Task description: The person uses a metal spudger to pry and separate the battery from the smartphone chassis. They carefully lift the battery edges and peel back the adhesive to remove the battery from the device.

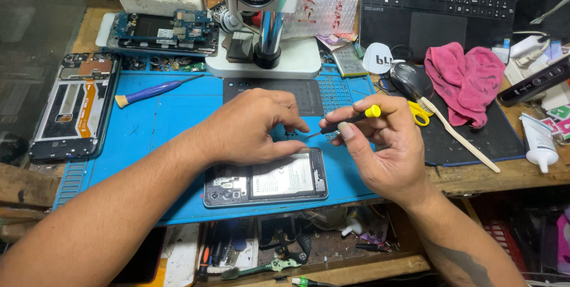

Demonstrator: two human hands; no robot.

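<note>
Bright even overhead light, soft shadows, sharp centre, dim left edge

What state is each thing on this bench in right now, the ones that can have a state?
Phone on the mat: back cover off, insides exposed.
Screwdriver: pinched in the right hand.
Left hand: resting on the phone's top edge.
Second phone: opened, lying apart.
Laptop: lid open.
Glue tube: capped.

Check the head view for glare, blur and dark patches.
Head view: sharp on both the left hand and right hand; mild glare on the opened phone battery; the top-left corner and under the bench fall dark; edges bow slightly.
</note>
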